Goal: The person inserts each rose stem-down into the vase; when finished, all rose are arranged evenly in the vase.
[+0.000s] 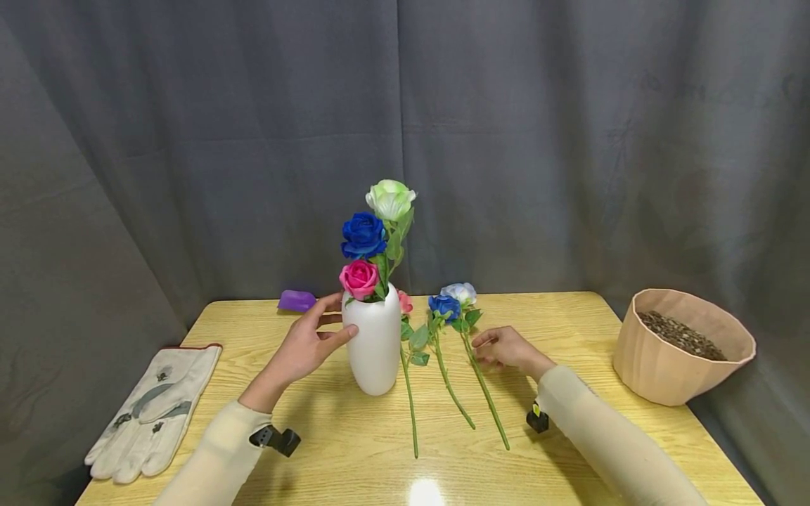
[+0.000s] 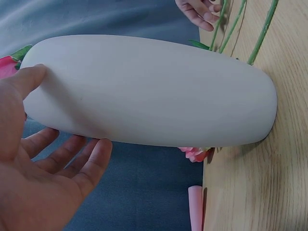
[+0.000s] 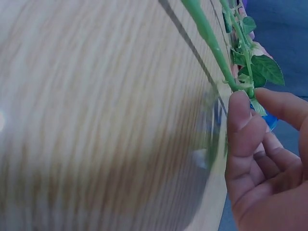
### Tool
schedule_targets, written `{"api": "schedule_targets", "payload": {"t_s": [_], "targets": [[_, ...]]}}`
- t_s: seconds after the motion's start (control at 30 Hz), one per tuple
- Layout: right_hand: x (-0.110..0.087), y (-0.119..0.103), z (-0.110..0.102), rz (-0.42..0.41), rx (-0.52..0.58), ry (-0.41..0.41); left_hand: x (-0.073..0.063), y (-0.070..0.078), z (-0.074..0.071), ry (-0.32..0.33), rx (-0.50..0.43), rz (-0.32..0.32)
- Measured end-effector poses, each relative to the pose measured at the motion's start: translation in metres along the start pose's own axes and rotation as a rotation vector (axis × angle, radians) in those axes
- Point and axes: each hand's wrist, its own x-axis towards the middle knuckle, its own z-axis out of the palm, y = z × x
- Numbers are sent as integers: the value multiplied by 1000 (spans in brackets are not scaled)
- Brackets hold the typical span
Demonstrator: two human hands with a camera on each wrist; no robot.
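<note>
1. A pale glove with grey patches and a red-edged cuff lies at the far left of the wooden surface; whether a 2nd is underneath, I cannot tell.
2. A purple scoop lies near the back edge, beyond the left hand.
3. The left hand holds the white vase near its top: the grip is fairly wide, with the thumb on the near side and the fingers curving around the other.
4. The white vase stands upright on the surface, left of centre. It holds 3 roses: a pink rose low at the mouth, a blue rose above it and a green-white rose highest.
5. Just right of the vase, 3 more flowers lie with their stems toward the person: a coral flower, its head partly hidden by the vase, then a royal-blue flower, then a pale-blue flower.
6. The right hand is at the stem of the pale-blue flower. Its grip is narrow, thumb and fingertip close at the stem; whether they pinch it, I cannot tell.
7. A peach planter sits at the far right, with brown loose material inside.
</note>
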Motion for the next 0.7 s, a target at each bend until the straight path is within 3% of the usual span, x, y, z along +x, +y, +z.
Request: {"api": "schedule_targets", "payload": {"t_s": [0.3,0.7], "targets": [[1,1,5,22,-35,-29,0,0,0,-2,0,6],[4,1,7,51,0,-59,-1,2,0,0,8,-3]]}}
